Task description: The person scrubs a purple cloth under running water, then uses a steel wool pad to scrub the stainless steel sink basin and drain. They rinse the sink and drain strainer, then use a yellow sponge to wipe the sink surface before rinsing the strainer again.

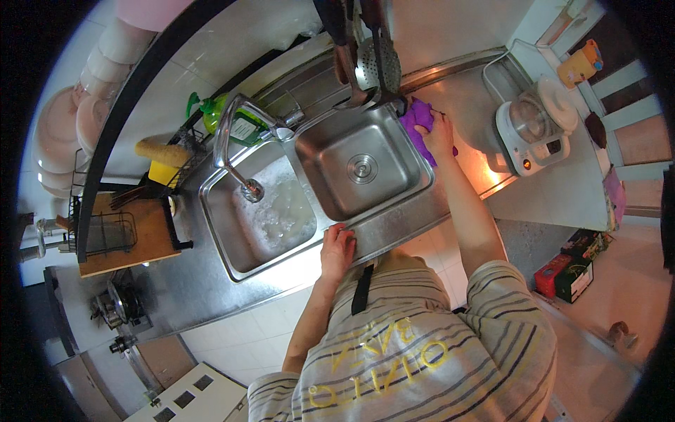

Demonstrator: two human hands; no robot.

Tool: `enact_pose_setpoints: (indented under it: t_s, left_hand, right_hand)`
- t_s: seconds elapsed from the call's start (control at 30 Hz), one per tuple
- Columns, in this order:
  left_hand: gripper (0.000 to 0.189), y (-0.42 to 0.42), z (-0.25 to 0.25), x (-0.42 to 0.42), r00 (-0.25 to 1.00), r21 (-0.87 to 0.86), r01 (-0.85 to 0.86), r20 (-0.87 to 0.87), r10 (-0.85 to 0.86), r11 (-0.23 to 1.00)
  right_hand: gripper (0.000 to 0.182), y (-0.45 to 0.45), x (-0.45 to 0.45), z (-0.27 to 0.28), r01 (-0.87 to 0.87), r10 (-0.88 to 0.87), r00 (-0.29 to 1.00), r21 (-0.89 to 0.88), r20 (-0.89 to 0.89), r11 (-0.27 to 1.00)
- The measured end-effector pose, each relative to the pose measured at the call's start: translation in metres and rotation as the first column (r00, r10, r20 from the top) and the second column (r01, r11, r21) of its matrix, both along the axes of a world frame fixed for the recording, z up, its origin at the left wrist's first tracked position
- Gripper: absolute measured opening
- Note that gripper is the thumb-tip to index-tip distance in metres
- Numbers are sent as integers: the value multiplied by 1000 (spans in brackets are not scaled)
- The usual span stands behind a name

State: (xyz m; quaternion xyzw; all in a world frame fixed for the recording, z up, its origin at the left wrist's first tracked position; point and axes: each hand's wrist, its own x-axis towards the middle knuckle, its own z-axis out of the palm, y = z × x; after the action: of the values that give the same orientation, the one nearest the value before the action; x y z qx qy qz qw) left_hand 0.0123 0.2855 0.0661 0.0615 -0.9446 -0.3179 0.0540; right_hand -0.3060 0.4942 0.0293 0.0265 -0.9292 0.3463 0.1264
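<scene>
My right hand (439,138) presses on a purple cloth (419,126) lying on the steel counter, right beside the rim of the right sink basin (337,182). That basin holds no water and shows its round drain strainer (362,168). My left hand (338,248) rests on the front edge of the sink, near the divider between the basins, with its fingers curled and no object visible in it. Foamy water stands in the left sink basin (219,211), and the chrome faucet (227,126) reaches over it.
Ladles and a skimmer (387,66) hang above the sink's back edge. A glass electric kettle (535,118) on its white base is at the right. Behind the faucet are a green pump bottle (213,112) and a wire rack with a yellow sponge (164,171). Bowls (58,140) stack at far left.
</scene>
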Motion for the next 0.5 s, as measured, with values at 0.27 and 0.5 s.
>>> enact_pose_setpoints:
  t_s: [0.27,0.5]
  left_hand:
    - [20,-6,-4,10,999,21,-11,-38,11,1000]
    - [21,-6,-4,6,1000,17,-3,-19,3,1000]
  right_hand:
    - [39,2,1,9,-67,48,967,-68,-252,995]
    - [67,-13,43,0,-109,232,959,540,-165,834]
